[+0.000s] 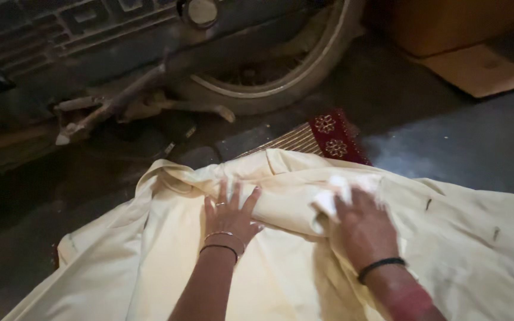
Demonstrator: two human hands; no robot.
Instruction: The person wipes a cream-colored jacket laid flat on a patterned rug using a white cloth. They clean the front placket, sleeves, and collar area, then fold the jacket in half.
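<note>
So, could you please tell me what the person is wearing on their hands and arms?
Both forearms are bare, with no sleeves in view. The left hand has a ring on one finger, and its wrist carries a thin gold-coloured bangle and a thin black band. The right hand has a black wristband; below it sits a reddish band.

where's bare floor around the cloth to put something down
Bare dark floor lies right of the patterned mat, below the cardboard. Another strip runs left of the cream cloth. Crowded up top by the wheel. Left hand and right hand press the cloth.
</note>
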